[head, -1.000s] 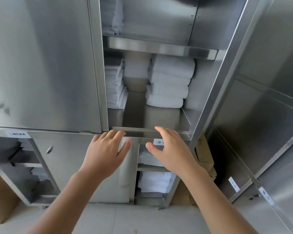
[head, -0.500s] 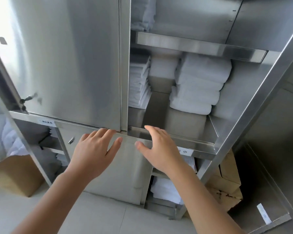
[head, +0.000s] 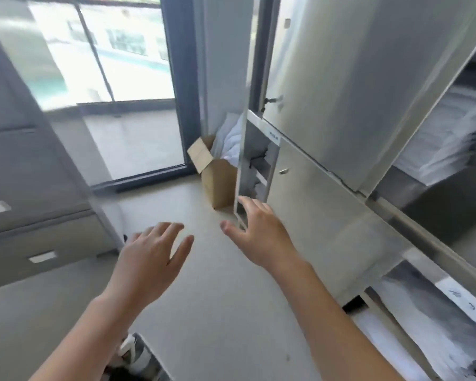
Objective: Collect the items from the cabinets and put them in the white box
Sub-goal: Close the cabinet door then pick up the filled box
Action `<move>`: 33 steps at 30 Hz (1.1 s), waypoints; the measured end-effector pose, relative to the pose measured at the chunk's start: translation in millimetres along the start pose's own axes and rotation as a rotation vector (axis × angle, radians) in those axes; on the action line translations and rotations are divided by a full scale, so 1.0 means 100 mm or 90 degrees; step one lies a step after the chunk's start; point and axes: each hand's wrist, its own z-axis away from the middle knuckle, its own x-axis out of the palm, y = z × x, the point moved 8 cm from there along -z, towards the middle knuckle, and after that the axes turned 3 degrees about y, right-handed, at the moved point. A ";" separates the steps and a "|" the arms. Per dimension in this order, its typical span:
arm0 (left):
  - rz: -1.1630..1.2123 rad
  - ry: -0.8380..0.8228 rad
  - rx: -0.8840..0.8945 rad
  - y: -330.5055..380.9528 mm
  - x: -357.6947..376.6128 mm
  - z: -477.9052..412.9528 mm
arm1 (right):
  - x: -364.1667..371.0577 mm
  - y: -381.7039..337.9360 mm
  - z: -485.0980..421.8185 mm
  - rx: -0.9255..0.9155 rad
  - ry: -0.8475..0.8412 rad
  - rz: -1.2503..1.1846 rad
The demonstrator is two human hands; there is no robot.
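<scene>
My left hand (head: 151, 257) hangs open over the pale floor, fingers spread, holding nothing. My right hand (head: 259, 232) is open too, its fingers at the lower corner of an open steel cabinet door (head: 243, 149). The steel cabinet (head: 341, 105) runs along the right. Stacks of folded white linen (head: 440, 141) lie on its open shelf at the far right, and more white linen (head: 429, 320) fills the compartment below. The white box is not in view.
A brown cardboard box (head: 217, 182) with open flaps stands on the floor by the cabinet's end, white cloth behind it. A glass door (head: 121, 92) is ahead. Grey drawers (head: 25, 188) line the left. Something dark and white lies on the floor near my feet (head: 138, 358).
My view has swung left, away from the open shelf toward the glass door and floor. Both hands left the shelf's front edge; the right one now reaches the open door's lower corner.
</scene>
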 end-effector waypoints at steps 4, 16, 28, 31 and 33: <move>-0.043 -0.009 -0.145 -0.99 -0.18 0.69 | 0.75 -0.83 0.00 -0.106 -0.084 -0.045; -0.007 -0.090 -0.397 -3.08 0.38 2.06 | 3.13 -1.87 0.32 -0.129 -0.341 -0.067; 0.163 -0.348 -0.483 -4.66 4.18 3.10 | 6.82 -0.31 0.99 0.157 -0.461 -0.055; 0.212 -0.336 -0.559 -4.85 5.25 3.53 | 7.75 0.40 1.35 0.188 -0.477 -0.061; 0.246 -0.312 -0.643 -4.95 5.89 3.84 | 8.29 0.90 1.57 0.211 -0.486 -0.052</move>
